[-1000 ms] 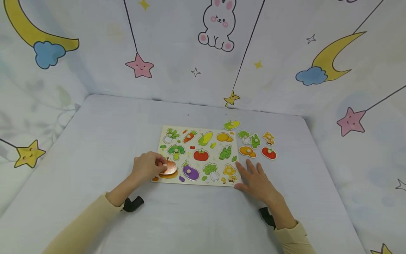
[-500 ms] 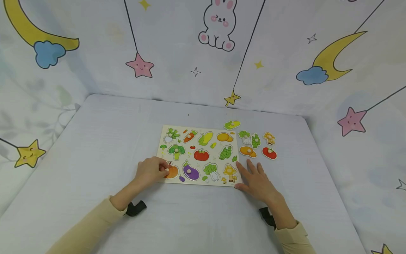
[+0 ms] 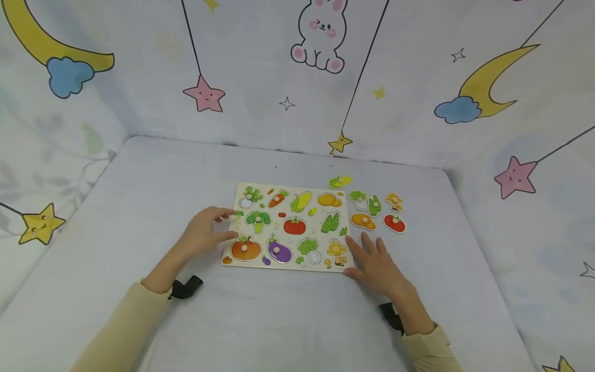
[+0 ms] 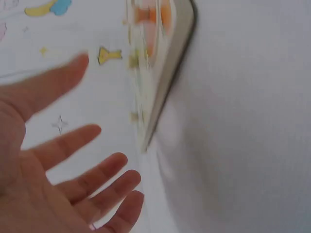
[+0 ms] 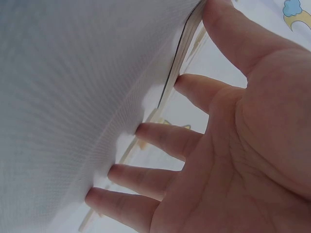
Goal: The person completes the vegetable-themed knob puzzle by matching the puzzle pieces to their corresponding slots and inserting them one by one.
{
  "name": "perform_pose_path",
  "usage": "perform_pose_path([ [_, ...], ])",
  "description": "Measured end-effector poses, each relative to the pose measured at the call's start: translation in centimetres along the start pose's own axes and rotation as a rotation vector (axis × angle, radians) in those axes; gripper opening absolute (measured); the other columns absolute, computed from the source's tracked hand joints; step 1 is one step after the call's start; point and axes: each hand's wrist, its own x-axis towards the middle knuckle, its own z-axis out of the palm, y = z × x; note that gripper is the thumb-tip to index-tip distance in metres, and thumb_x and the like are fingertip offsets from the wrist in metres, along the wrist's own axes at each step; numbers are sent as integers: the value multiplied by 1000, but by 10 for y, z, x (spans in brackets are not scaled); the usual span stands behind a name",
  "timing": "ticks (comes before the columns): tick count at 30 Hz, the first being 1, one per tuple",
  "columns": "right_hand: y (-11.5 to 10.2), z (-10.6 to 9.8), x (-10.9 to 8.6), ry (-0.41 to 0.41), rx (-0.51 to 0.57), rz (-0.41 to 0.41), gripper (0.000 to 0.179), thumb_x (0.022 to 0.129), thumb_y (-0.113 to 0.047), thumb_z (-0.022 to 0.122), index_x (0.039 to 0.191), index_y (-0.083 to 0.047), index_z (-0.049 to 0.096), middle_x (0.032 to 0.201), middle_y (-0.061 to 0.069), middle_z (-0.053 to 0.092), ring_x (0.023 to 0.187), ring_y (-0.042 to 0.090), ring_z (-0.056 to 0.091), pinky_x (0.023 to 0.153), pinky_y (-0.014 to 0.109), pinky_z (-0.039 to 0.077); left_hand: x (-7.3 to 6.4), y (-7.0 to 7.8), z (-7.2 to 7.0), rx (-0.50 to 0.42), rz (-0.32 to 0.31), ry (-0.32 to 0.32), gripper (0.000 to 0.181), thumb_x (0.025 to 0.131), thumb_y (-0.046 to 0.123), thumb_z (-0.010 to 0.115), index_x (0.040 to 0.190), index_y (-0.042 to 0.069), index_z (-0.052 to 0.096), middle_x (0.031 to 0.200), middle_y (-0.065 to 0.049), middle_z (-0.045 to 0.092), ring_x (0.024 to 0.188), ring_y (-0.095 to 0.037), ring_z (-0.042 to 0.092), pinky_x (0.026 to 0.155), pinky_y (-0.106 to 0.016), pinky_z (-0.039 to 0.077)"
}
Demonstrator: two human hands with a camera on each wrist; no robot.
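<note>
A vegetable peg puzzle board lies on the white table. In its front left corner the pumpkin piece sits in its slot, beside the eggplant piece. My left hand is over the board's left edge, fingers apart and holding nothing; the left wrist view shows the spread fingers clear of the board. My right hand rests at the right edge, thumb and index finger touching the board's side, as the right wrist view also shows. Broccoli, carrot and radish pieces sit in the board.
Right of the board lie loose knobbed pieces: corn, bok choy, a leafy green piece, potato, mushroom and tomato. A printed cloth backdrop rises behind the table.
The pumpkin piece, pinched by my left hand, settled into its slot. My left hand let go of its knob and drew back left, fingers spreading. The right hand stayed put.
</note>
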Motion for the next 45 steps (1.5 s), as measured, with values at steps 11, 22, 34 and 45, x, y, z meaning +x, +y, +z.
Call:
perform_pose_path([
  [11,-1,-1,0,4,-10,-9,77,88,-42,69,152,-15,36,156,30,25,136,66,19,102,75,30,9,-30,-8,135,85,-260,115,57,47,90,152,10,35,159,-32,8,144,-57,-1,110,-76,3],
  [22,3,1,-1,12,-18,0,78,88,-44,68,152,-15,36,157,29,25,136,65,20,103,73,30,12,-28,-2,131,99,-263,116,57,43,91,152,7,34,160,-31,10,145,-56,-1,110,-75,0],
  [34,40,-49,15,121,124,127,64,93,-33,65,148,-9,41,125,25,56,110,38,56,88,53,50,9,-36,-4,107,98,-271,116,58,41,91,152,6,32,160,-29,9,146,-54,-4,109,-76,-5],
  [45,113,-70,60,-5,279,312,37,91,-17,67,123,-4,56,102,21,61,87,30,56,69,32,44,9,-34,-4,96,116,-265,116,58,44,90,151,6,33,160,-30,9,145,-55,-4,109,-76,-5],
])
